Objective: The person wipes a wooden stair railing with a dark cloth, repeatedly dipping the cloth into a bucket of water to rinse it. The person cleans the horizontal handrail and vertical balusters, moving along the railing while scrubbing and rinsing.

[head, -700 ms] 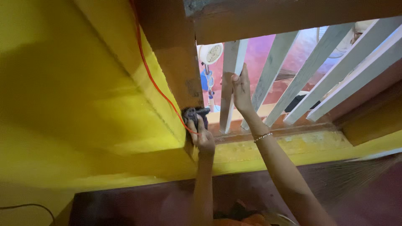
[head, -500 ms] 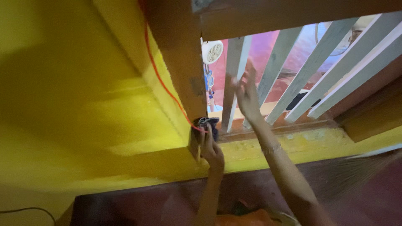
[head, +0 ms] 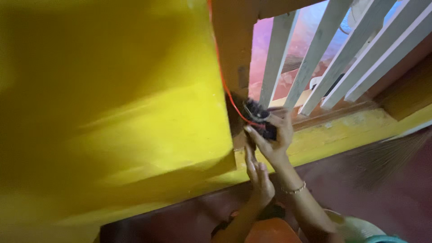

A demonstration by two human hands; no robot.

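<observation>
A small black device (head: 260, 118) hangs on a thin orange wire (head: 223, 81) that runs down a brown wooden post (head: 234, 49). My right hand (head: 275, 143), with a thin bracelet on the wrist, is closed around the device at the foot of the post. My left hand (head: 259, 176) sits just below it, fingers stretched upward toward the right hand's heel and holding nothing. The picture is blurred, so the device's details are unclear.
A large yellow wall (head: 117, 117) fills the left side. White slanted balusters (head: 315, 49) stand on a wooden rail (head: 333, 114) to the right of the post. A yellow ledge (head: 351, 130) runs under them, and a broom's bristles (head: 387, 157) lie over the dark red floor.
My right hand has left the white baluster and come down onto the black device. My left hand has let the device go and dropped lower. The camera has swung closer and leftward.
</observation>
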